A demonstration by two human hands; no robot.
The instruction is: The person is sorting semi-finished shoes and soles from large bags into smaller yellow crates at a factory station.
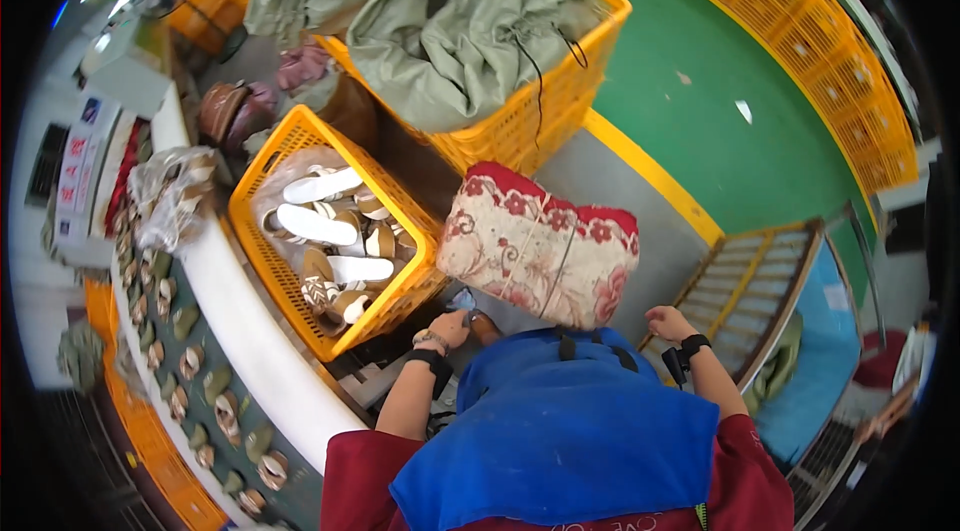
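My left hand [447,331], with a bracelet and a dark wristband, is closed beside the near edge of a yellow crate [262,218]. A small bluish piece [462,300] shows at its fingertips; whether it is held I cannot make out. My right hand [668,324] is curled with no object showing in it, at the right side of my blue apron [580,421]. Ahead, between the hands, lies a red and cream floral padded cushion [540,251] tied with string. Inside the crate are brown and white shoes [318,225], several with white soles up, on clear plastic.
A conveyor belt [215,431] carrying several shoes runs along a white ledge [245,316] on the left. Grey-green cloth [450,41] overflows a larger yellow crate [520,126] ahead. At right stands a rusty metal rack [745,286]. Yellow crates [800,21] line the green floor [700,81].
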